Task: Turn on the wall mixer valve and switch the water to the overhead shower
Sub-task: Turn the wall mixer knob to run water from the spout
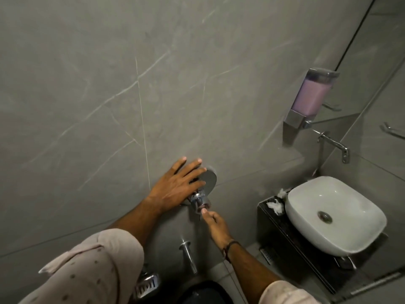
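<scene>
The chrome wall mixer valve [209, 179] is a round plate on the grey tiled wall, with a chrome knob [199, 200] sticking out below it. My left hand [177, 186] lies flat over the plate's left side, fingers spread, partly hiding it. My right hand [213, 220] reaches up from below, and its fingertips pinch the end of the knob. A chrome spout [188, 255] juts from the wall lower down. The overhead shower is out of view.
A white basin [333, 216] sits on a dark counter [269, 218] to the right, under a wall tap [333, 143]. A soap dispenser [311, 97] with pink liquid hangs above. A chrome soap rack [146, 284] is low on the wall.
</scene>
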